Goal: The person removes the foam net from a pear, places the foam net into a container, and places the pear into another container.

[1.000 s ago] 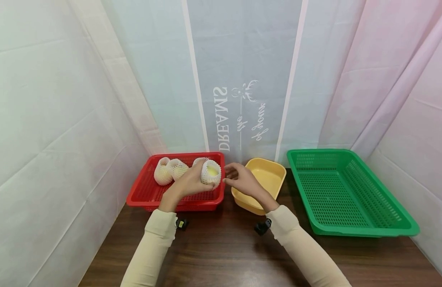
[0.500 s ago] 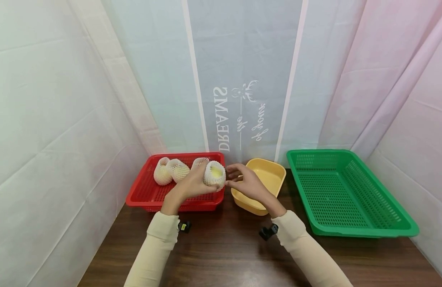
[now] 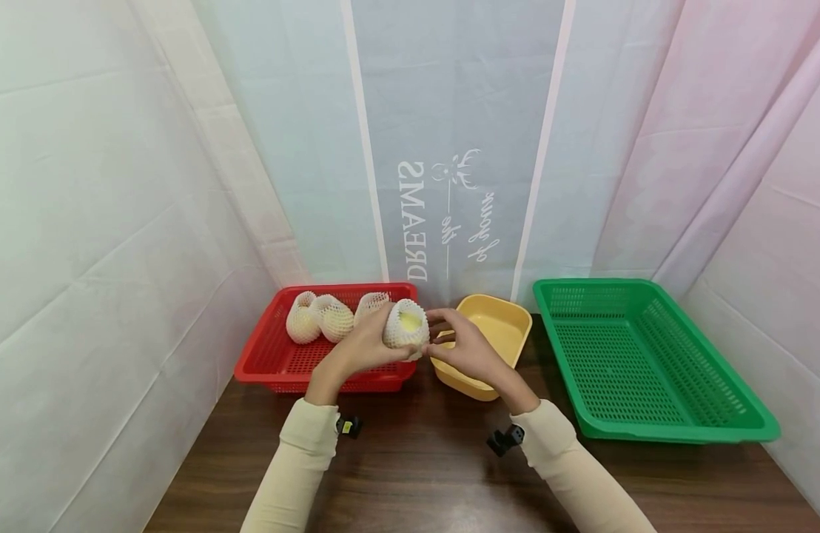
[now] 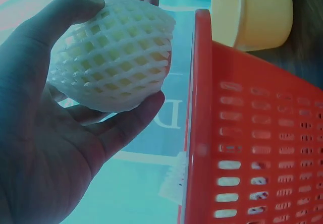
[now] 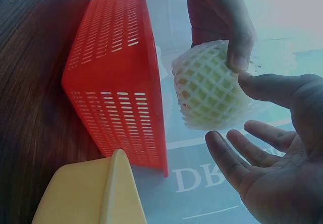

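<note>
We hold a netted fruit [image 3: 410, 333] in our left grip [image 3: 363, 344], curled round it, near the right end of the red basket [image 3: 377, 384]. Our right grip [image 3: 473, 348] gapes just beside the fruit, contact unclear. Beyond, three more netted fruits [image 3: 333, 318] lie in the basket.

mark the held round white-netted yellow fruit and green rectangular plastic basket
Held round white-netted yellow fruit [image 4: 113, 56]: left wrist view, netted side
Green rectangular plastic basket [image 3: 616, 366]: head view, mesh floor

Lettered cloth [image 3: 450, 141] behind brown table [image 3: 423, 474]
</note>
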A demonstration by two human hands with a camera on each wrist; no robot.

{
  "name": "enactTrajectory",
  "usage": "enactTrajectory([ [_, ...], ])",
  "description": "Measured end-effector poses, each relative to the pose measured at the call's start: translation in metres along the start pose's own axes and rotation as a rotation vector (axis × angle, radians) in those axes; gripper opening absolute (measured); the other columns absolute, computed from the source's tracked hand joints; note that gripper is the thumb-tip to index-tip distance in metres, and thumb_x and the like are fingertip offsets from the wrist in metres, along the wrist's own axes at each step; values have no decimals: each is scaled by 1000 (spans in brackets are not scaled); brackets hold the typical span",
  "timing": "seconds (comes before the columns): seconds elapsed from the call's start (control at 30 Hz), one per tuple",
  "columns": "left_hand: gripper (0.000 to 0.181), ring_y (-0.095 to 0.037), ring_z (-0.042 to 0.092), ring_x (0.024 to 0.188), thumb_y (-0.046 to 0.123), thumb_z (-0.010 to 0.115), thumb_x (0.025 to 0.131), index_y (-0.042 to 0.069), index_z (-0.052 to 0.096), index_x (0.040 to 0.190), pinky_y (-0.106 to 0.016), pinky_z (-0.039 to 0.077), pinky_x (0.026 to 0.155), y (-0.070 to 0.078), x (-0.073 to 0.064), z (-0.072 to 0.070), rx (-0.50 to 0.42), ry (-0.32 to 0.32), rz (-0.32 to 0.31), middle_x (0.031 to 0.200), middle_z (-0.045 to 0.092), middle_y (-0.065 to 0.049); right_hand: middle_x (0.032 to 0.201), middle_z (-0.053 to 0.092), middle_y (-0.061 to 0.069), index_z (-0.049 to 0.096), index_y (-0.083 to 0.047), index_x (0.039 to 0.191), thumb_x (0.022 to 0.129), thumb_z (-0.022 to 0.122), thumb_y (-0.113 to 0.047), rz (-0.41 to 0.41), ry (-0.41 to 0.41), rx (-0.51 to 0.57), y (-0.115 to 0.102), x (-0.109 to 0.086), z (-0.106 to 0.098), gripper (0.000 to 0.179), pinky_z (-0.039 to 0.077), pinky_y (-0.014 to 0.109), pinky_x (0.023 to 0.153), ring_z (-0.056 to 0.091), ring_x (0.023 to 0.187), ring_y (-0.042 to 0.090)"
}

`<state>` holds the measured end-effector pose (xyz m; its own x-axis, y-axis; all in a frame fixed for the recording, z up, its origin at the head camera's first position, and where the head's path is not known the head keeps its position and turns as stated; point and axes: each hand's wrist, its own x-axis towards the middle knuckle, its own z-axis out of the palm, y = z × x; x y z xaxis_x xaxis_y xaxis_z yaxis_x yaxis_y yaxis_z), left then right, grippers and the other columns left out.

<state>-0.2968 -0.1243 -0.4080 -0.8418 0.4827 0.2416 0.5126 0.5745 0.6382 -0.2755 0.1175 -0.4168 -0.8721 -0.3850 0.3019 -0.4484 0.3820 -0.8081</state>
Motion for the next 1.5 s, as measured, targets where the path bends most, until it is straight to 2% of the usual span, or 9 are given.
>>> enactTrajectory([
  [0.2,75,-17,66,106,36,88,85,13,50,146,-38,60,93,4,0,4,-8,13,8,124,66,-2,139,61,16,56,-3,145,92,83,-12,-3,3,-17,-2,-4,0,60,57,52,105,67,121,35],
  [0.43,74,-18,67,107,37,90,84,15,52,142,-39,60,94,8,0,9,-47,35,15,125,65,-1,138,60,17,56,-3,142,91,85,-9,8,7,-22,0,-7,-1,59,59,50,103,66,123,38],
  [0.63,77,-19,67,111,38,93,82,17,51,144,-42,60,97,8,-1,17,-115,58,-14,130,63,0,137,61,16,57,-4,142,90,85,-9,27,16,-20,0,-12,-3,59,59,49,102,66,123,36],
  [0.87,78,-21,66,115,37,94,81,18,49,142,-44,59,98,6,-1,26,-176,90,-5,134,62,-1,137,65,18,55,-6,147,92,85,-16,80,18,-33,1,-16,-6,63,58,53,102,70,119,36],
  [1.13,77,-21,63,116,42,93,82,15,53,142,-43,59,98,7,0,34,-144,107,-5,132,61,-2,138,67,18,55,-8,147,91,86,-25,119,26,-32,8,-22,-9,66,56,57,105,70,120,35],
  [1.3,81,-20,59,122,43,93,81,15,52,146,-45,57,102,9,-2,38,-126,111,5,134,59,-1,137,68,17,57,-7,146,91,86,-22,117,40,-12,14,-23,-11,64,57,53,105,68,123,35],
  [1.5,86,-23,58,129,39,92,83,14,49,153,-50,54,109,8,-3,43,-118,88,19,141,59,-5,136,67,19,57,-4,145,92,85,-18,104,57,24,18,-27,-16,62,58,53,103,69,121,37],
])
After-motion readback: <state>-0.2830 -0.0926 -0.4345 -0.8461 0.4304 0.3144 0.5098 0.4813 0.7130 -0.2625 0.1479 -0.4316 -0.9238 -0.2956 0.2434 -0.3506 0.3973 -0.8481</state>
